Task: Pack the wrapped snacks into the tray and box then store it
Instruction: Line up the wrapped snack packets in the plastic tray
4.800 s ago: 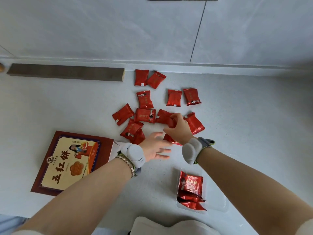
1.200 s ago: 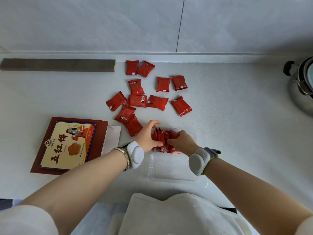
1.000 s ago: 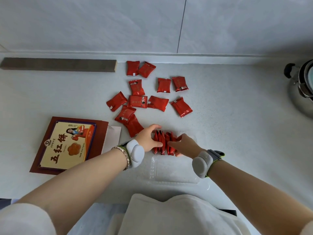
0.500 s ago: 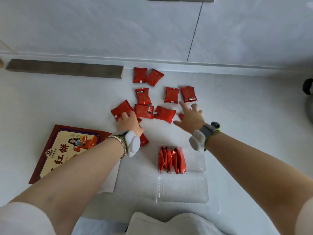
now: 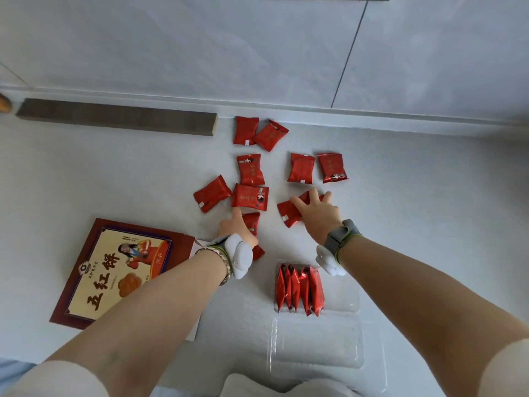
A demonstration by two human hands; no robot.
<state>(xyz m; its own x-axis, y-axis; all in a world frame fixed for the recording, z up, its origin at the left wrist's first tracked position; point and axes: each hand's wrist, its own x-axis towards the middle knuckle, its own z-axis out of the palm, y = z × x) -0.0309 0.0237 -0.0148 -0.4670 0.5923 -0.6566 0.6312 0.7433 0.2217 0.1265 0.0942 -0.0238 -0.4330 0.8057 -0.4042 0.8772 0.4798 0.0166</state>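
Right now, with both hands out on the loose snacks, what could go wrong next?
1. The packed snacks stand on edge in the far compartment of the tray, with nothing propping their right side; they may topple.
2. The right hand reaches just past that row, so the wrist could clip it coming back.

The white counter (image 5: 429, 239) carries loose red snacks (image 5: 250, 169) in the middle, a clear tray (image 5: 317, 345) near the front edge, a printed box (image 5: 114, 270) on the left, and a brown bar (image 5: 114, 117) along the wall.
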